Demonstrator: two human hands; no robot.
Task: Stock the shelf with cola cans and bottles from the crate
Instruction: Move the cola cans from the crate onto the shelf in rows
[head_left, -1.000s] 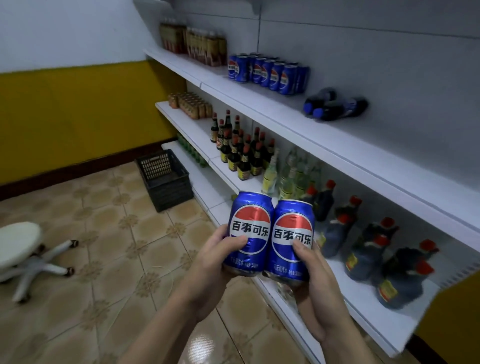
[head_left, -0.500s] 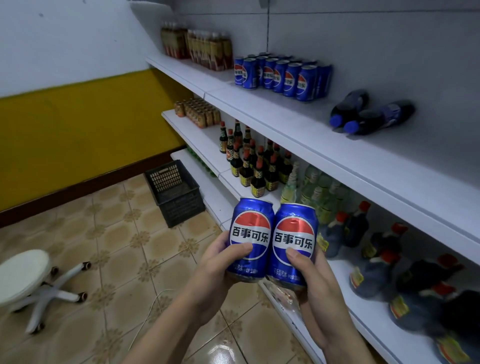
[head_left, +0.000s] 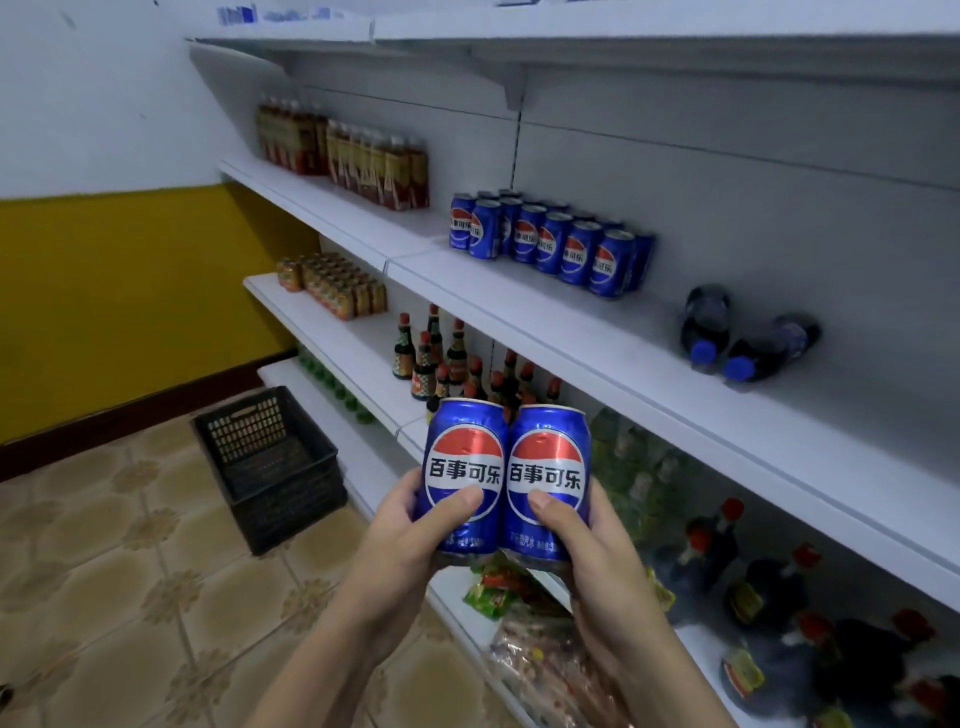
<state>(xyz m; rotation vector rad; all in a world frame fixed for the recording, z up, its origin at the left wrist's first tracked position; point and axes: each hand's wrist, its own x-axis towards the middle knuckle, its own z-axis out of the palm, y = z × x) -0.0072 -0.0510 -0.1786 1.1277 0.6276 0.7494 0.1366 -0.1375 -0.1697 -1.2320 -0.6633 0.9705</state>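
Observation:
My left hand (head_left: 410, 535) grips a blue cola can (head_left: 464, 447) and my right hand (head_left: 597, 556) grips a second blue cola can (head_left: 549, 452); the two cans stand upright and touch side by side in front of me. On the white shelf (head_left: 597, 332) above stand several cola cans (head_left: 550, 241) in rows. Two dark cola bottles (head_left: 743, 338) with blue caps lie on their sides further right on that shelf. The black plastic crate (head_left: 270, 467) sits on the floor to the left, by the shelf's foot.
Brown drink bottles (head_left: 348, 156) stand at the far end of the cola shelf. The shelf below carries small jars (head_left: 337, 286), sauce bottles (head_left: 447, 364), green bottles (head_left: 639, 483) and dark jugs (head_left: 779, 587). Snack packets (head_left: 519, 623) lie on the lowest shelf. The floor is tiled.
My view has tilted up and moved closer to the shelves, and the stool has left view. Both cans have risen slightly, still held together.

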